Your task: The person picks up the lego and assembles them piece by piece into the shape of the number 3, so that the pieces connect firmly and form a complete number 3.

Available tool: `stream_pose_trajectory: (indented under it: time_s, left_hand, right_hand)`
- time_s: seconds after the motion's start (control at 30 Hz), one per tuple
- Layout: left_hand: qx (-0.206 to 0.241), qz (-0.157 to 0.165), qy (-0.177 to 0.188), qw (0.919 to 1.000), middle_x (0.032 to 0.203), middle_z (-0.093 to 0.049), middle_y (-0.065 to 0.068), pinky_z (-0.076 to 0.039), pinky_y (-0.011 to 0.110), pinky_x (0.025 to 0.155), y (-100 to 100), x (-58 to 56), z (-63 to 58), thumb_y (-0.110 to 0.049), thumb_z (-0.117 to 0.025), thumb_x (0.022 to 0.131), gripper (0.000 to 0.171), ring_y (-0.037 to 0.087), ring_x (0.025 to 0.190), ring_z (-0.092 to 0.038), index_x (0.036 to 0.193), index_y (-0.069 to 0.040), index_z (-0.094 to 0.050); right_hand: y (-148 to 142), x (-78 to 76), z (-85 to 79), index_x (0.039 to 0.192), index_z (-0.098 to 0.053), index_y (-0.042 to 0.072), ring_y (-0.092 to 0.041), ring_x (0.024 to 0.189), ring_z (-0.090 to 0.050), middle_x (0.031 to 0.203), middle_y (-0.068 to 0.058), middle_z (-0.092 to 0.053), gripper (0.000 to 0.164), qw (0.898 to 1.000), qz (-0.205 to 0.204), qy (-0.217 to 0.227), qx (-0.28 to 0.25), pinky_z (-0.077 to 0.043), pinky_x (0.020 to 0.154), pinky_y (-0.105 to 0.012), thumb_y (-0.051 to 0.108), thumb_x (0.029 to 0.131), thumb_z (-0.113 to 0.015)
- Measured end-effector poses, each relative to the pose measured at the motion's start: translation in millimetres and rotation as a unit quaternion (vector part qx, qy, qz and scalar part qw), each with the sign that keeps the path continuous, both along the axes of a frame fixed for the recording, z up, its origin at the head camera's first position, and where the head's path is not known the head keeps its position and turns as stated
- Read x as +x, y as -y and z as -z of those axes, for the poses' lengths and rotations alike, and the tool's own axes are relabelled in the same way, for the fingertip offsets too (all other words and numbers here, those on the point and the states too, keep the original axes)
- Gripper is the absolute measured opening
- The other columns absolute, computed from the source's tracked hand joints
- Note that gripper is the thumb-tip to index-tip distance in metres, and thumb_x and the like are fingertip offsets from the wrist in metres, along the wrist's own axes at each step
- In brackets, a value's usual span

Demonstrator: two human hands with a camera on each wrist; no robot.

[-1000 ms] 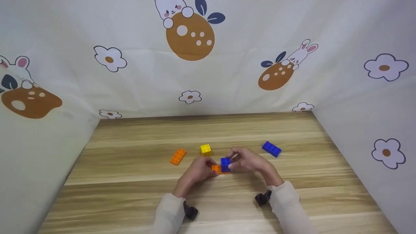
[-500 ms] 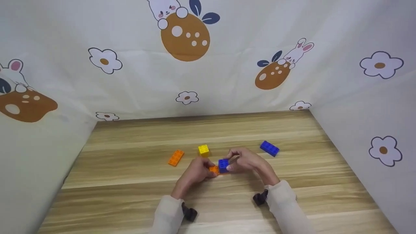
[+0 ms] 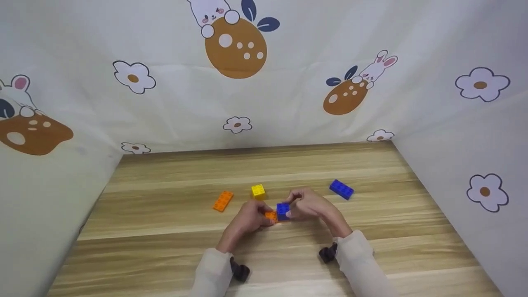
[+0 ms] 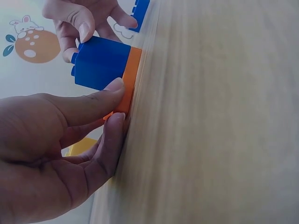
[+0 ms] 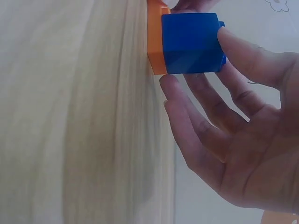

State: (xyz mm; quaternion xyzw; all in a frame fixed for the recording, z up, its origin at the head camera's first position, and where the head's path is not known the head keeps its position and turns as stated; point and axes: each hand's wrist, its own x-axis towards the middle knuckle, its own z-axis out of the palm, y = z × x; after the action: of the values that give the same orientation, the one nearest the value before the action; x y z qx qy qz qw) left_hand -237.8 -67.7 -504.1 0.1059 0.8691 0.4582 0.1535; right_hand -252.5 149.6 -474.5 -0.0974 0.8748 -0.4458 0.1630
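A flat orange brick (image 3: 270, 216) lies on the table, its left end pinched between thumb and fingers of my left hand (image 3: 249, 218). On the right end of this orange brick sits a square blue brick (image 3: 283, 210), studs up. In the left wrist view the blue brick (image 4: 100, 63) stands flush against the orange brick (image 4: 130, 77), with no gap showing. My right hand (image 3: 310, 205) holds the blue brick, thumb at the near edge and index finger at the far side. In the right wrist view the thumb touches the blue brick (image 5: 192, 43) by its studs; some fingertips are hidden behind it.
Beyond my left hand stands a square yellow brick (image 3: 258, 191). Another flat orange brick (image 3: 223, 201) lies to its left. A long blue brick (image 3: 341, 189) is at the right, behind my right hand. Printed cloth walls (image 3: 288, 95) enclose the wooden table (image 3: 173, 247).
Both hands keep their hold on the bricks. The blue brick sits slightly lower toward the orange brick. The whole head view has shifted a little.
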Motion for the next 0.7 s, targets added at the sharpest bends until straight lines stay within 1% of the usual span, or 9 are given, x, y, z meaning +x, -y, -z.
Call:
stream_pose_trajectory:
  time_s: [0.1,0.2,0.27,0.37,0.43,0.5,0.57,0.63,0.7]
  left_hand:
    - [0.000,0.004,0.000,1.0000,0.102,-0.073,0.009,-0.056,0.035,0.081,0.7,0.0,-0.1,-0.011,-0.081,0.083,0.022,0.017,0.084,-0.060,0.104,-0.005,-0.075]
    - [-0.002,0.004,0.001,1.0000,0.100,-0.071,0.008,-0.054,0.034,0.081,1.2,-0.5,-0.8,-0.012,-0.080,0.084,0.021,0.018,0.085,-0.059,0.103,-0.006,-0.073]
    - [-0.002,0.001,0.005,1.0000,0.100,-0.071,0.007,-0.053,0.034,0.081,0.6,0.1,-0.4,-0.012,-0.080,0.084,0.022,0.018,0.085,-0.059,0.103,-0.006,-0.073]
    - [-0.004,-0.003,0.011,0.9999,0.101,-0.071,0.007,-0.054,0.036,0.083,-0.7,0.7,-0.6,-0.012,-0.080,0.084,0.023,0.018,0.087,-0.060,0.105,-0.006,-0.072]
    - [-0.005,-0.003,0.019,0.9998,0.103,-0.071,0.007,-0.054,0.037,0.085,-1.5,1.0,-0.9,-0.012,-0.080,0.085,0.023,0.018,0.088,-0.060,0.106,-0.007,-0.072]
    - [-0.005,-0.003,0.025,0.9997,0.103,-0.071,0.006,-0.054,0.037,0.085,-2.0,1.1,-1.1,-0.012,-0.079,0.086,0.023,0.018,0.089,-0.061,0.108,-0.007,-0.072]
    - [-0.003,-0.005,0.029,0.9996,0.103,-0.070,0.006,-0.054,0.037,0.084,-1.8,1.1,-1.0,-0.012,-0.079,0.086,0.024,0.018,0.089,-0.061,0.109,-0.008,-0.072]
    - [-0.002,-0.011,0.033,0.9994,0.103,-0.070,0.006,-0.054,0.036,0.083,-1.1,1.1,-0.7,-0.012,-0.079,0.086,0.025,0.018,0.089,-0.060,0.109,-0.008,-0.072]
    - [-0.001,-0.016,0.035,0.9993,0.102,-0.069,0.006,-0.054,0.035,0.082,0.0,1.4,-1.0,-0.011,-0.079,0.086,0.026,0.018,0.089,-0.060,0.110,-0.008,-0.071]
  right_hand:
    - [-3.1,-1.3,1.1,0.093,-0.072,0.010,-0.019,0.096,-0.063,0.112,-0.005,-0.075,0.023,0.999,-0.017,0.002,-0.027,-0.049,0.082,-0.027,0.006,0.070,-0.075]
    - [-5.5,-2.7,1.4,0.096,-0.072,0.006,-0.021,0.100,-0.064,0.114,-0.008,-0.075,0.024,0.998,-0.034,0.001,-0.046,-0.048,0.086,-0.028,0.005,0.072,-0.076]
    - [-7.5,-1.9,0.1,0.099,-0.073,0.007,-0.022,0.101,-0.064,0.114,-0.009,-0.074,0.025,0.998,-0.041,0.001,-0.044,-0.048,0.088,-0.030,0.007,0.075,-0.078]
    - [-10.5,0.4,-5.4,0.106,-0.074,0.009,-0.022,0.102,-0.064,0.112,-0.009,-0.074,0.023,0.998,-0.053,0.000,-0.025,-0.048,0.090,-0.034,0.015,0.084,-0.077]
    - [-13.4,2.1,-10.4,0.112,-0.074,0.009,-0.023,0.103,-0.064,0.113,-0.009,-0.073,0.026,0.998,-0.051,0.012,-0.021,-0.050,0.092,-0.038,0.022,0.090,-0.074]
    - [-16.9,3.6,-16.5,0.118,-0.071,0.007,-0.027,0.106,-0.066,0.116,-0.010,-0.072,0.033,0.998,-0.043,0.028,-0.029,-0.053,0.094,-0.042,0.029,0.095,-0.069]
    - [-21.3,4.5,-23.1,0.124,-0.068,0.004,-0.030,0.109,-0.066,0.119,-0.011,-0.071,0.039,0.998,-0.030,0.035,-0.038,-0.054,0.095,-0.046,0.033,0.096,-0.067]
    - [-27.5,4.0,-29.8,0.125,-0.067,0.004,-0.034,0.111,-0.066,0.119,-0.012,-0.070,0.042,0.998,-0.016,0.027,-0.047,-0.055,0.094,-0.048,0.033,0.096,-0.067]
    - [-35.6,2.8,-35.3,0.124,-0.067,0.003,-0.036,0.110,-0.066,0.118,-0.013,-0.071,0.040,0.999,-0.004,0.002,-0.050,-0.055,0.093,-0.049,0.032,0.096,-0.067]
